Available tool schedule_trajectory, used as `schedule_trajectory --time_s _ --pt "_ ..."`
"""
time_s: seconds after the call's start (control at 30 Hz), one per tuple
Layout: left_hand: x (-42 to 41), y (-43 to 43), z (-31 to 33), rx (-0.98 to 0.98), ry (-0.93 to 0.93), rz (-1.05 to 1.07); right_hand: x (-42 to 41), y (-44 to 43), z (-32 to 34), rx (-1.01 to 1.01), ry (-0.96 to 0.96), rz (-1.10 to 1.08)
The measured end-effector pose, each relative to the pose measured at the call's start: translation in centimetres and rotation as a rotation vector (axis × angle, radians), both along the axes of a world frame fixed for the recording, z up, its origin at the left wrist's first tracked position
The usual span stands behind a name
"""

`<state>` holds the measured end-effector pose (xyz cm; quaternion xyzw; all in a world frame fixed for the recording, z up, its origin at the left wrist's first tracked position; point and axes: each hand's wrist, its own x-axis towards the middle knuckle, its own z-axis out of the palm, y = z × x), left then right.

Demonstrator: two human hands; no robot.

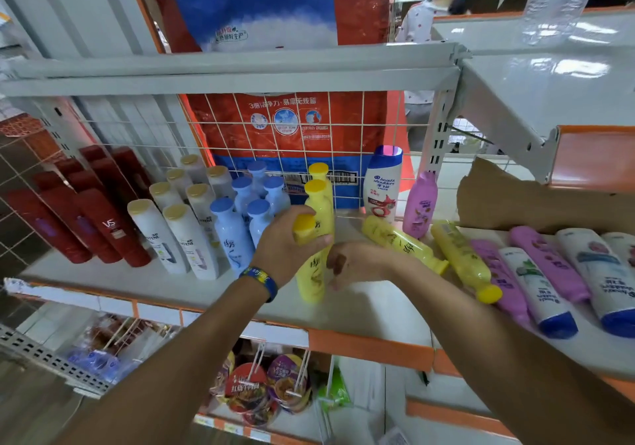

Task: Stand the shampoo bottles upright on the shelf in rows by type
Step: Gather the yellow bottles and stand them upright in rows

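At the front edge of the shelf, near its middle, a yellow shampoo bottle stands upright with its base on the white board. The left hand grips it from the left just under the yellow cap, fingers curled round the neck. The right hand meets the bottle's lower body from the other side; whether its fingers wrap the bottle or only press on it cannot be told.

Directly behind stand two more yellow bottles, one after the other, toward the wire back. To the left are rows by type: pale blue bottles, white bottles with gold caps and dark red bottles, all upright. To the right, a white Head & Shoulders bottle and a purple bottle stand at the back. In front of them two yellow bottles lie flat – and further right lie purple and white bottles, side by side.
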<state>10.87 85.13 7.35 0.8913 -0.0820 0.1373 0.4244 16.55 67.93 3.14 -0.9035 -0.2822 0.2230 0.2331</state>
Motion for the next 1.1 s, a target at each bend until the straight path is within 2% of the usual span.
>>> schedule_trajectory --time_s 0.1,0.23,0.33,0.47,0.7,0.8,1.0,1.1 --pt "0.1 0.5 -0.3 0.045 0.019 -0.042 -0.9 0.8 -1.9 -0.016 0.039 0.025" --pt "0.2 1.0 -0.1 0.078 -0.025 -0.108 -2.1 2.0 -3.2 0.113 0.0 -0.151" --pt "0.4 0.9 0.5 0.124 -0.037 -0.121 -2.7 2.8 -3.8 0.216 0.03 -0.197" --pt "0.3 1.1 0.4 0.08 -0.018 -0.114 -2.9 3.1 -4.6 0.239 0.0 -0.273" --pt "-0.4 1.0 -0.9 -0.098 -0.069 0.105 -2.9 3.7 -5.0 0.265 -0.1 -0.403" --pt "-0.8 1.3 -1.7 -0.117 -0.067 0.16 -2.6 3.8 -5.2 0.276 -0.111 -0.428" --pt "-1.8 1.5 -2.9 -0.017 -0.138 0.197 -2.4 4.1 -5.3 0.293 -0.127 -0.445" --pt "-2.2 0.9 -3.2 -0.006 -0.117 0.174 -2.5 3.8 -5.8 0.301 -0.109 -0.417"
